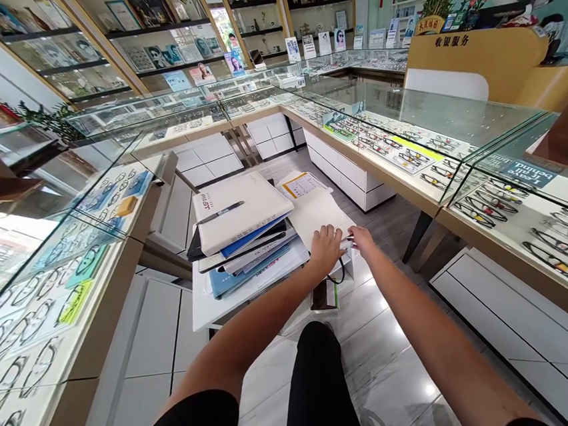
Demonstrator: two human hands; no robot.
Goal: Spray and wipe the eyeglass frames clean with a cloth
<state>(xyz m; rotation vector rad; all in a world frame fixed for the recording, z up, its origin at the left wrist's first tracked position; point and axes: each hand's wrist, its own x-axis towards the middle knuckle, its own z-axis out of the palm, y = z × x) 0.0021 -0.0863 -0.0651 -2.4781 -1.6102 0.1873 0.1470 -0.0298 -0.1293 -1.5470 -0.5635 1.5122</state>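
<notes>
Head camera showed the left hand flat on a beige folder and the right hand pinching its edge, the book stack untouched.

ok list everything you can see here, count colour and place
white folder: one, white, top of the stack, a dark pen clipped on it
stack of books and folders: several, blue, white and black, left half of the low table
low table: one, white, in the aisle ahead of the knees
cream envelope: one, cream, right of the stack, under the left hand
printed sheet: one, white with an orange edge, behind the envelope
glass display counters: several, holding rows of eyeglass frames, left, right and far side
wall shelves: several, with posters and cards, back wall
cashier desk: one, yellow, far right
left hand: flat on the envelope
right hand: at the envelope's near edge, pinching something small and white
</notes>
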